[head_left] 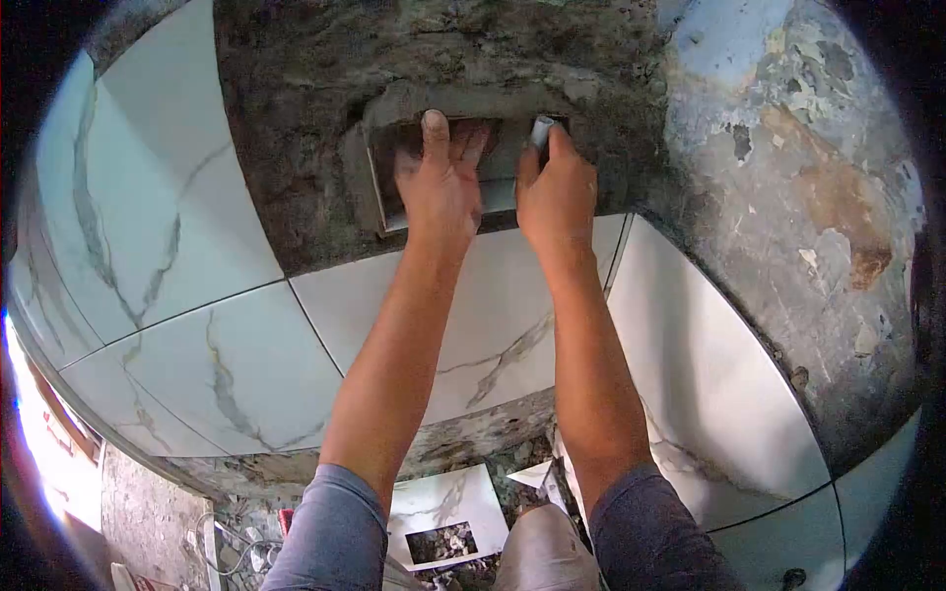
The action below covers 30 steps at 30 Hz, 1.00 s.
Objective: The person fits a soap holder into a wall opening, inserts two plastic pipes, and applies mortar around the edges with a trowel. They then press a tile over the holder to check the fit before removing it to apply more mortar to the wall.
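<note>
A rectangular recess [382,202] with a pale lower edge is set into the rough grey mortar wall. My left hand [440,187] reaches into its left part, thumb raised and fingers spread, with nothing visible in it. At the recess's right end my right hand [558,192] is closed around a short, pale grey, rounded piece [541,130]. Its upper end shows between thumb and fingers; the rest is hidden in my grip. Just below both hands runs the top of a white marble-patterned tile [493,286].
More marbled tiles [187,187] cover the wall at left, and others [705,345] stand at right. Bare, patchy plaster [788,187] fills the upper right. On the floor lies a tile with a rectangular cutout [448,497], among rubble and a cable [236,537].
</note>
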Tool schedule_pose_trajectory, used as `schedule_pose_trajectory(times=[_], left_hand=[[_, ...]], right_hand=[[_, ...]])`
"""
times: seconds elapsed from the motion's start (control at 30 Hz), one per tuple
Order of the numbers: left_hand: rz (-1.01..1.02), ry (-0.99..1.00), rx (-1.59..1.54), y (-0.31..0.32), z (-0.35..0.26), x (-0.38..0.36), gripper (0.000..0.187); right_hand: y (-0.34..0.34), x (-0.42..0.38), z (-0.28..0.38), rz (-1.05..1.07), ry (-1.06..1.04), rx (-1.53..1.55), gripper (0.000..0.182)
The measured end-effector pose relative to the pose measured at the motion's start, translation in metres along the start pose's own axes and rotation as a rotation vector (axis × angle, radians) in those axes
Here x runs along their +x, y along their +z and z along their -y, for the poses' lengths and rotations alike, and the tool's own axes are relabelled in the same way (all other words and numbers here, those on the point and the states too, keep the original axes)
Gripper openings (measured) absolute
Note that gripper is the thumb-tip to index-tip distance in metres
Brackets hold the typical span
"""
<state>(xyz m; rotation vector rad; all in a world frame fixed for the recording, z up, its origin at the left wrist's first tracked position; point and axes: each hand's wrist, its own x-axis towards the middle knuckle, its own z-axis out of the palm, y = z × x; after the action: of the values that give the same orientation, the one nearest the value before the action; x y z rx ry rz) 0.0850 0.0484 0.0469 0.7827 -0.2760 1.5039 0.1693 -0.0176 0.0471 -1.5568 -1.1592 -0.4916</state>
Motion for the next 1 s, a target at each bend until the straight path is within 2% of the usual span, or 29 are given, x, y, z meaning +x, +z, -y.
schedule_pose_trajectory(times=[0.03,0.1,0.23,0.3,0.43,0.67,0.8,0.93,1.0], left_hand=[[0.017,0.013,-0.026,-0.001,0.001,0.000,0.048],[0.027,0.025,-0.024,-0.001,0.002,-0.002,0.049],[0.025,0.025,-0.031,-0.002,0.003,0.001,0.052],[0.055,0.038,-0.018,-0.005,0.004,0.002,0.052],[0.054,0.085,-0.073,-0.002,0.007,0.002,0.055],[0.112,0.046,-0.072,-0.005,0.006,0.004,0.067],[0.046,0.046,-0.078,-0.004,0.007,0.005,0.074],[0.037,0.047,-0.052,-0.006,0.008,0.005,0.077],[0.047,0.043,-0.065,-0.006,0.008,0.005,0.077]], right_hand=[[0.003,0.000,-0.003,0.006,0.000,-0.001,0.037],[0.005,-0.001,-0.007,-0.190,-0.159,0.048,0.033],[-0.009,-0.002,-0.005,-0.058,-0.057,0.068,0.032],[-0.007,-0.001,-0.008,-0.108,-0.155,0.044,0.032],[-0.007,0.000,-0.009,-0.120,-0.179,-0.001,0.034],[-0.008,0.002,-0.007,-0.090,-0.139,-0.061,0.032],[-0.009,-0.001,-0.001,-0.114,-0.148,-0.130,0.032],[-0.010,0.000,-0.006,-0.074,-0.142,-0.087,0.033],[-0.007,0.002,-0.011,-0.111,-0.221,-0.022,0.034]])
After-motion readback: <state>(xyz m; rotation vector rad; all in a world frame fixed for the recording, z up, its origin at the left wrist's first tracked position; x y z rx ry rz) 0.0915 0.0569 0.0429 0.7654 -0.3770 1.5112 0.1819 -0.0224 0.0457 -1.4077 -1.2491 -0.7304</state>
